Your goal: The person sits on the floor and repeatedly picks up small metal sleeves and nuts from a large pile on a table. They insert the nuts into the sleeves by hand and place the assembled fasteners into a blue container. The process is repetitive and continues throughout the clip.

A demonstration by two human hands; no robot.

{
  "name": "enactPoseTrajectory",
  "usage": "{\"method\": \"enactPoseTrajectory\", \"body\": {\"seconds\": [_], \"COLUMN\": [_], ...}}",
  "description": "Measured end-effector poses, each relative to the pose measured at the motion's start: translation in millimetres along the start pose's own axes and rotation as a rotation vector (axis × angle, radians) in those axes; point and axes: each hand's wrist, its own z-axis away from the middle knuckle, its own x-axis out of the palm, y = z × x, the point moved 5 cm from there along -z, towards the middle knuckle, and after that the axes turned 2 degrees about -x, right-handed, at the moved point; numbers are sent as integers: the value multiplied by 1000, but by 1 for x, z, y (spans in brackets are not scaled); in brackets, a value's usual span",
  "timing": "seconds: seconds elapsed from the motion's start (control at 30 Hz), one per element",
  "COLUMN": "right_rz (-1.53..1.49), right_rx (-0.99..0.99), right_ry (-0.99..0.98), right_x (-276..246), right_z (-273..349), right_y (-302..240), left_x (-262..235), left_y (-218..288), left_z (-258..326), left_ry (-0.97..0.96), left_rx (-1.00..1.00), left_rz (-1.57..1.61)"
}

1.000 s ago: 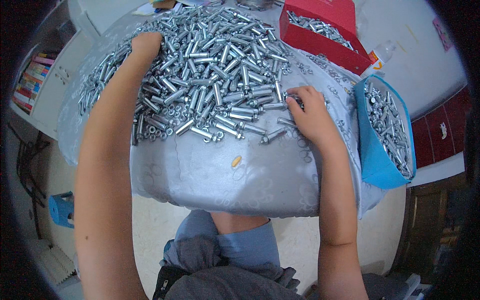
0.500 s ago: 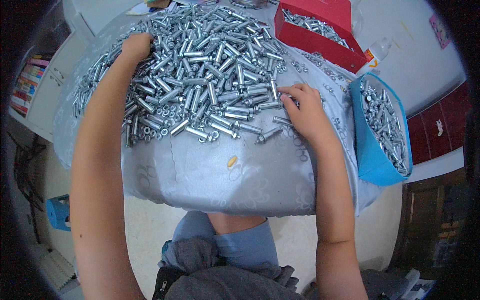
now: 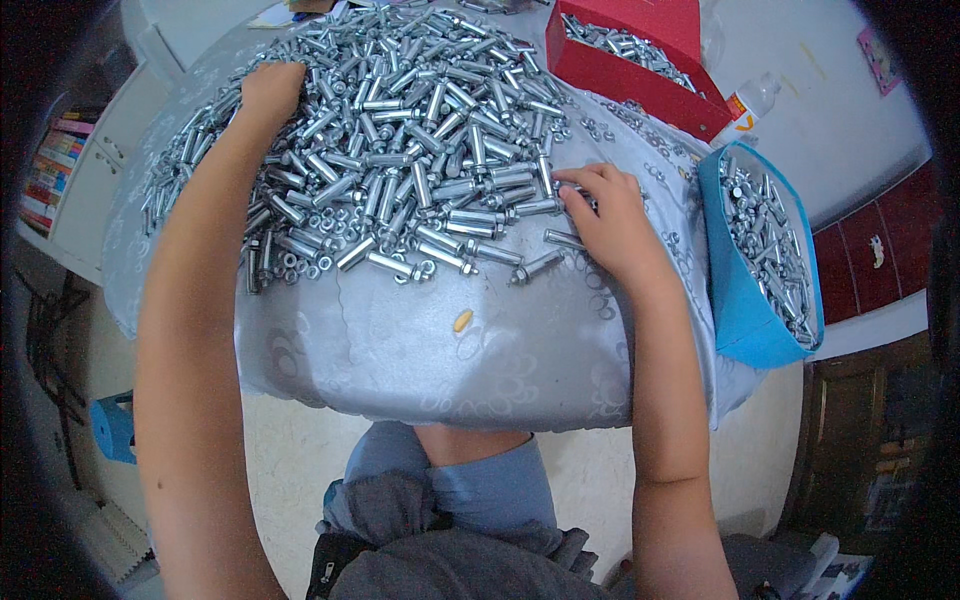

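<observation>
A wide heap of silvery sleeve anchor bolts (image 3: 425, 190) with nuts and washers covers the far part of the cloth-covered table (image 3: 390, 350). At the heap's far left, my left hand (image 3: 272, 92) rests on the bolts, knuckles up; its fingers are hidden on the far side. My right hand (image 3: 612, 215) lies at the heap's right edge, palm down. Its thumb and forefinger are apart, with the fingertips near an upright-lying bolt (image 3: 545, 175). A loose bolt (image 3: 565, 240) lies beside the thumb, and another bolt (image 3: 538, 267) sits a little nearer.
A red box (image 3: 640, 85) of bolts stands at the far right, with a plastic bottle (image 3: 750, 105) beside it. Closer in, a blue bin (image 3: 745, 325) holds more bolts. Loose nuts (image 3: 325, 262) lie along the heap's near edge. A small yellow piece (image 3: 463, 321) lies on the cloth.
The view has shifted very slightly. My left hand has turned a little at the far left of the heap; my right hand stays almost where it was.
</observation>
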Motion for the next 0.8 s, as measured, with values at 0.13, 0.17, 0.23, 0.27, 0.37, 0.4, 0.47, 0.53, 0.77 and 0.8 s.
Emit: {"method": "enactPoseTrajectory", "body": {"seconds": [0.13, 0.17, 0.23, 0.27, 0.37, 0.4, 0.47, 0.53, 0.77, 0.8], "right_rz": [17, 18, 17, 15, 33, 41, 31, 26, 41, 52], "right_rx": [17, 28, 25, 12, 12, 15, 35, 34, 56, 59], "right_ry": [-19, -43, -62, -59, -66, -70, -70, -65, -87, -84], "right_x": [1, 2, 1, 2, 0, 0, -1, -1, -3, -3], "right_z": [1, 2, 1, 0, 0, 0, 0, 1, 0, 0], "right_y": [2, 3, 2, 1, 1, 1, 1, 0, -2, -1], "left_x": [-9, -9, -4, 7, 15, 17, 18, 19, 5, 2], "left_y": [13, 14, 11, 6, 9, 11, 13, 14, 19, 20], "left_z": [-4, -4, -9, -13, -23, -24, -25, -25, -11, -10], "left_ry": [-184, -155, -101, -81, -248, -342, -365, -364, -149, -120], "left_rx": [-29, -17, -24, -42, -56, -57, -71, -92, -83, -81], "left_rz": [-151, -187, -229, -234, -248, -255, -234, -209, -139, -128]}}
